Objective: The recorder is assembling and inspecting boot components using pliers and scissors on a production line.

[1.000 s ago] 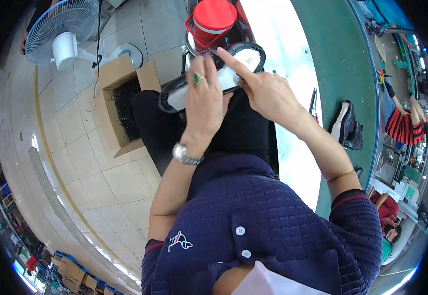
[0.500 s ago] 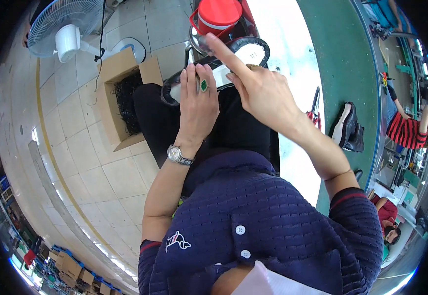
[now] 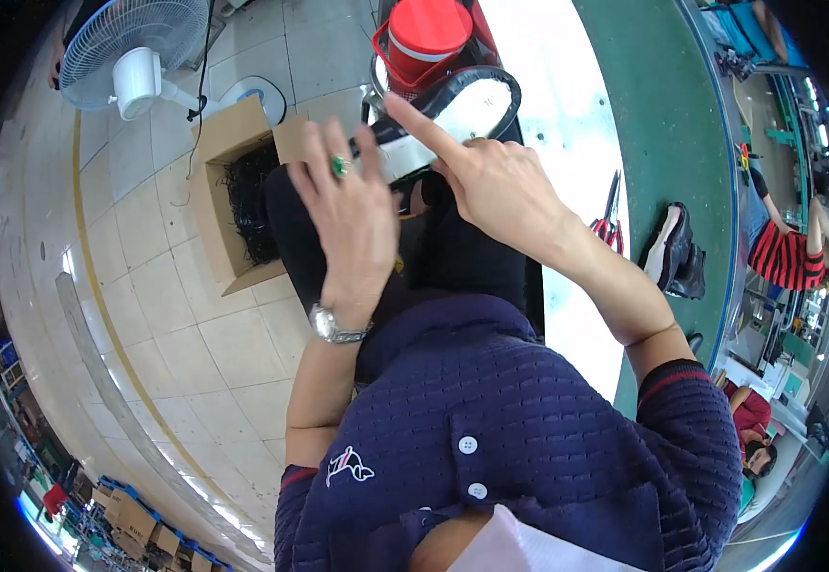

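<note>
A black shoe upper (image 3: pixel 487 107), its white underside facing up and a black rim around it, lies tilted over my lap. Over its near edge is my right hand (image 3: pixel 505 181), index finger stretched across the shoe, the other fingers curled down against it; their tips are hidden. My left hand (image 3: pixel 353 219), smeared by motion, has its fingers apart and nothing visible in them. It is above my left knee, beside the shoe's left end, with a green-stoned ring and a metal watch (image 3: pixel 327 325). A skin-toned patch below the shoe cannot be made out.
A red-lidded bucket (image 3: pixel 426 33) stands beyond the shoe. On my left are an open cardboard box (image 3: pixel 207 205) with black contents and a white fan (image 3: pixel 136 81). The white worktop (image 3: pixel 567 133) holds red-handled scissors (image 3: pixel 609 224); black shoes (image 3: pixel 674 250) lie on the green surface (image 3: pixel 643 114).
My left hand has come off the shoe and moved left and nearer, its fingers spreading. The shoe has tilted, its left end less far out. My right hand has shifted slightly left.
</note>
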The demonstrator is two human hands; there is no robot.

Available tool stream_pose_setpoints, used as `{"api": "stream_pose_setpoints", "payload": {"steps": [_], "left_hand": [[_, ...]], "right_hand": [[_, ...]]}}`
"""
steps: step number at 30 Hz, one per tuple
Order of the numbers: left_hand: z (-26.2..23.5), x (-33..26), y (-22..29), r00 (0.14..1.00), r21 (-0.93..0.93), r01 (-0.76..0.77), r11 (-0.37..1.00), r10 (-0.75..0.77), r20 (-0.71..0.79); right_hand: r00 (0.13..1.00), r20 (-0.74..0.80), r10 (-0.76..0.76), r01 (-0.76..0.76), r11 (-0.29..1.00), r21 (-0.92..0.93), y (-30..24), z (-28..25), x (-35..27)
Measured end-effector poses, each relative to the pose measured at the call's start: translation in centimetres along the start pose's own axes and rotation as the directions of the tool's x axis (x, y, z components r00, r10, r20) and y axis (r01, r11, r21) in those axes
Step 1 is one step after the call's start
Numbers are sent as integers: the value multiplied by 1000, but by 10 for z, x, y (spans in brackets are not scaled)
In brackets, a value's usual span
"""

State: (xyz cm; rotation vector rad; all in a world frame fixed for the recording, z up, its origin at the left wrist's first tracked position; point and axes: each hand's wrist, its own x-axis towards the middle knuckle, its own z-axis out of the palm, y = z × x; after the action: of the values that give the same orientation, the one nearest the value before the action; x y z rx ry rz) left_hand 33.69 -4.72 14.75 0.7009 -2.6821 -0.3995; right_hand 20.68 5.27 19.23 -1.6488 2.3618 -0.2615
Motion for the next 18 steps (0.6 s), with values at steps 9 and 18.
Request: {"api": "stream_pose_setpoints", "payload": {"steps": [9,18], "left_hand": [[3,-3,-21,996,-2,-84,996,84,5],[-19,-5,-40,982,-67,-170,983,174,70]], "right_hand": [[1000,-10,-23,23,1000,10,-12,7,5],[969,-248,-12,35,995,89,25,-1,-9]]}}
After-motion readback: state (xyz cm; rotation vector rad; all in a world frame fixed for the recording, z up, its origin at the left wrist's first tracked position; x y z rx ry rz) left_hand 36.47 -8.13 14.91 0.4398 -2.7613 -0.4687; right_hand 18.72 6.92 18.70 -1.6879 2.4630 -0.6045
